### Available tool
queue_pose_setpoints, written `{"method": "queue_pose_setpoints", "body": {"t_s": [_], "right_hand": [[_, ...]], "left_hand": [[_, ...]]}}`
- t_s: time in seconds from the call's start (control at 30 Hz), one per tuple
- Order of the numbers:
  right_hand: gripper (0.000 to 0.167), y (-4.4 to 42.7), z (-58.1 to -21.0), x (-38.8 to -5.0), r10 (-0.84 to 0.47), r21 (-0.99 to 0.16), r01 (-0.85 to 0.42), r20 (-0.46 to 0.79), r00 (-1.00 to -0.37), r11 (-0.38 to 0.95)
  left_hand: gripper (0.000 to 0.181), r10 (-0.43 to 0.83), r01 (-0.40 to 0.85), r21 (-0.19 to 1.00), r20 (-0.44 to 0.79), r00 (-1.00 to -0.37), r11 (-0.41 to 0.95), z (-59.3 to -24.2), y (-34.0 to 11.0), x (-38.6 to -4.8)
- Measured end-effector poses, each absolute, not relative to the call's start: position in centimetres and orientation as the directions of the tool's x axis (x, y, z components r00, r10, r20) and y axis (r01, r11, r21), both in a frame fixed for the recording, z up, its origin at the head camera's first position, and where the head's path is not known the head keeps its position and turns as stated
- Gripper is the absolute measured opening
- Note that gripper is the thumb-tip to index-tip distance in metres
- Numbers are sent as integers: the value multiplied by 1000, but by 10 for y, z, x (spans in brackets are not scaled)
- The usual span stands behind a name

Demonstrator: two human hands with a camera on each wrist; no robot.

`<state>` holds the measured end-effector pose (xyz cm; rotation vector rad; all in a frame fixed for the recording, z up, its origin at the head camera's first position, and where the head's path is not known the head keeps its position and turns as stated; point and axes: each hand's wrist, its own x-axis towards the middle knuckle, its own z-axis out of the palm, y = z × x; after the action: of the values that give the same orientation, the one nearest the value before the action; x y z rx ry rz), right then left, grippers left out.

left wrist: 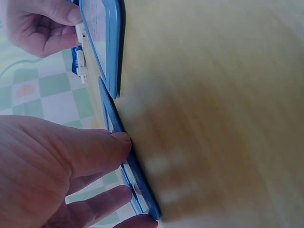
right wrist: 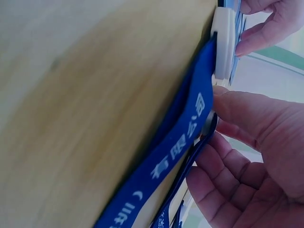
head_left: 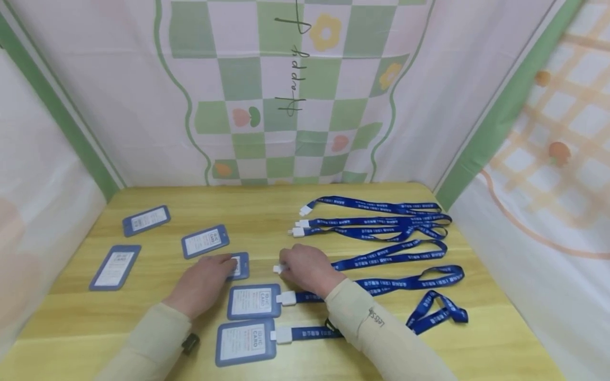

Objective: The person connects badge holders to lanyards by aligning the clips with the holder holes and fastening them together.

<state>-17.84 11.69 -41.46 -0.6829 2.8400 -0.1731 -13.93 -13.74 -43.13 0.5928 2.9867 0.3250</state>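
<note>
My left hand (head_left: 202, 283) grips a blue ID card holder (head_left: 243, 264) by its edges. In the left wrist view the thumb lies on the near edge of that holder (left wrist: 137, 173), with fingertips at its other side. Just right of it, my right hand (head_left: 307, 269) pinches a dark blue lanyard (head_left: 391, 255) near its white plastic clip (head_left: 278, 269). The clip points at the card holder, with a gap between them. From the right wrist, the pinched strap (right wrist: 187, 159) passes between thumb and fingers, which partly hide it.
Nearer me lie two card holders (head_left: 254, 301) (head_left: 245, 343) joined to lanyards by white buckles (head_left: 288, 298); my right forearm covers part of their straps. Three loose holders (head_left: 205, 241) are at left. Three lanyards (head_left: 376, 202) stretch along the back right. Curtains (head_left: 305, 106) enclose the table.
</note>
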Motion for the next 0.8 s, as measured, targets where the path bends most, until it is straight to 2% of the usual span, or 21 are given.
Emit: {"method": "queue_pose_setpoints", "body": {"t_s": [0.43, 0.8], "right_hand": [[20, 113, -415, -179, -447, -163, -420, -204, -871, 893], [20, 112, -416, -179, -440, -157, -415, -197, -876, 896]], "left_hand": [[39, 326, 291, 322, -58, -943, 901, -428, -136, -138], [38, 373, 340, 292, -63, -926, 894, -426, -133, -140]]}}
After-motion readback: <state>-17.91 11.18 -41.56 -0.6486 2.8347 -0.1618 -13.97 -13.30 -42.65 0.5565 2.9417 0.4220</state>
